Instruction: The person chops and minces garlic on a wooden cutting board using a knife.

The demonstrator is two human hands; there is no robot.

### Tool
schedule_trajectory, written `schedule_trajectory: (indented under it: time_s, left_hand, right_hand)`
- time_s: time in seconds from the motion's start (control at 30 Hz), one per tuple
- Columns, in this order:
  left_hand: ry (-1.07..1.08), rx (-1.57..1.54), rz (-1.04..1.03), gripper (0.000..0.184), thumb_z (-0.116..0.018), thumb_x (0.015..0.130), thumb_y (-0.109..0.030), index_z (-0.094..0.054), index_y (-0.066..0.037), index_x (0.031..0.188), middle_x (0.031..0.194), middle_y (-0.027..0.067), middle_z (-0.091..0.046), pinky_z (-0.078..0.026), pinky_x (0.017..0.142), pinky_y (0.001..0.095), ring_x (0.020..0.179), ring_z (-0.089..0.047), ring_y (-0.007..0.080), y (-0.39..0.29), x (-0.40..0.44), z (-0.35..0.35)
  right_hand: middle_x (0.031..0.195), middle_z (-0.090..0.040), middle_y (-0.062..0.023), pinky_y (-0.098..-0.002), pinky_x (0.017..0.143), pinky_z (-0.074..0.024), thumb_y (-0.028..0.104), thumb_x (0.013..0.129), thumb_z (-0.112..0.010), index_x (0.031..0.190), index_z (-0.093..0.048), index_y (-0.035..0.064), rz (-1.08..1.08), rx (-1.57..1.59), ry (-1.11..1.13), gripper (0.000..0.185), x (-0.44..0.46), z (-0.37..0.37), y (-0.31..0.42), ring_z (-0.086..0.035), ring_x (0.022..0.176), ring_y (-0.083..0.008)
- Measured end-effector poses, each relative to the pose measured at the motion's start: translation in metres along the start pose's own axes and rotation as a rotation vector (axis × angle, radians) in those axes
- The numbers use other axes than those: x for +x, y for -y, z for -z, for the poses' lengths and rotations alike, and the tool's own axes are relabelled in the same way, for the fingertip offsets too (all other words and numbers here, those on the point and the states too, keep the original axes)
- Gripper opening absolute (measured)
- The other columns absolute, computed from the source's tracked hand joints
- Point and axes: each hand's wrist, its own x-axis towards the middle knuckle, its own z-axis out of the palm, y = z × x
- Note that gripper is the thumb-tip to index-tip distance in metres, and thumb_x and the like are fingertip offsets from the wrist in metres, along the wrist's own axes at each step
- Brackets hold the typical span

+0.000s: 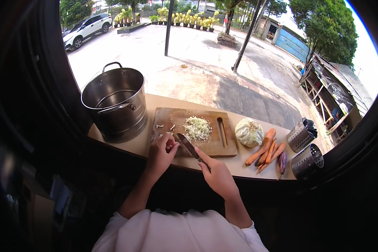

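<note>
My right hand grips a kitchen knife by its handle, with the dark blade pointing up and left over the near edge of a wooden cutting board. Close to the blade's tip is my left hand, its fingers curled and pinched together; whatever may be between them is too small to make out. On the board, beyond the blade, lies a pile of finely chopped pale vegetable. A few small white scraps are scattered left of it.
A large steel pot stands at the counter's left. Right of the board sit a cabbage, several carrots and a purple eggplant-like vegetable. Two perforated steel holders stand at the right end. Outside, a white car is parked.
</note>
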Motion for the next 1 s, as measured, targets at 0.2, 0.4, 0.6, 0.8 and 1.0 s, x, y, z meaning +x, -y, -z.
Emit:
schedule_trajectory:
  time_s: [0.2,0.4,0.6,0.8,1.0]
  left_hand:
    - [0.01,-0.008,0.008,0.022,-0.076,0.085,-0.001,-0.056,-0.005,0.092,0.08,0.008,-0.062,-0.052,0.066,0.0327,0.07,-0.064,0.0207,0.0,0.0,0.0]
    - [0.006,0.027,0.004,0.022,-0.076,0.084,0.001,-0.057,-0.005,0.093,0.081,0.0083,-0.063,-0.053,0.066,0.0334,0.072,-0.065,0.0214,0.004,-0.002,-0.001]
    - [-0.005,0.033,0.017,0.022,-0.077,0.083,0.001,-0.057,-0.004,0.092,0.082,0.0084,-0.064,-0.053,0.066,0.0331,0.072,-0.066,0.0213,0.0,-0.001,0.0]
    - [-0.016,-0.012,0.03,0.021,-0.078,0.083,0.001,-0.057,-0.003,0.088,0.077,0.008,-0.064,-0.053,0.064,0.0318,0.068,-0.065,0.0196,0.001,0.0,0.0]
    - [0.0,-0.026,0.052,0.02,-0.077,0.083,0.0,-0.058,-0.003,0.087,0.076,0.0074,-0.064,-0.053,0.064,0.0313,0.068,-0.065,0.0183,-0.001,0.0,0.0]
  right_hand:
    - [0.101,-0.068,-0.0287,-0.0414,0.081,-0.0521,0.009,0.099,-0.058,0.147,-0.055,0.0155,-0.005,-0.032,0.0,0.048,-0.012,0.006,0.012,-0.065,0.092,-0.0458]
    - [0.107,-0.068,-0.0272,-0.0464,0.084,-0.0514,0.01,0.1,-0.057,0.147,-0.054,0.0153,0.047,-0.08,-0.016,0.048,-0.017,-0.002,0.01,-0.064,0.097,-0.0459]
    - [0.106,-0.068,-0.0275,-0.0474,0.082,-0.0508,0.01,0.1,-0.056,0.149,-0.052,0.0162,0.042,-0.089,-0.009,0.049,-0.019,-0.001,0.012,-0.064,0.096,-0.0459]
    - [0.097,-0.066,-0.029,-0.0491,0.077,-0.0497,0.011,0.1,-0.055,0.149,-0.052,0.0168,0.002,-0.114,0.045,0.049,-0.015,0.002,0.016,-0.064,0.089,-0.0466]
    - [0.094,-0.066,-0.0285,-0.0483,0.074,-0.0498,0.012,0.101,-0.055,0.149,-0.052,0.0178,0.006,-0.155,0.034,0.049,0.002,-0.011,0.012,-0.064,0.086,-0.0455]
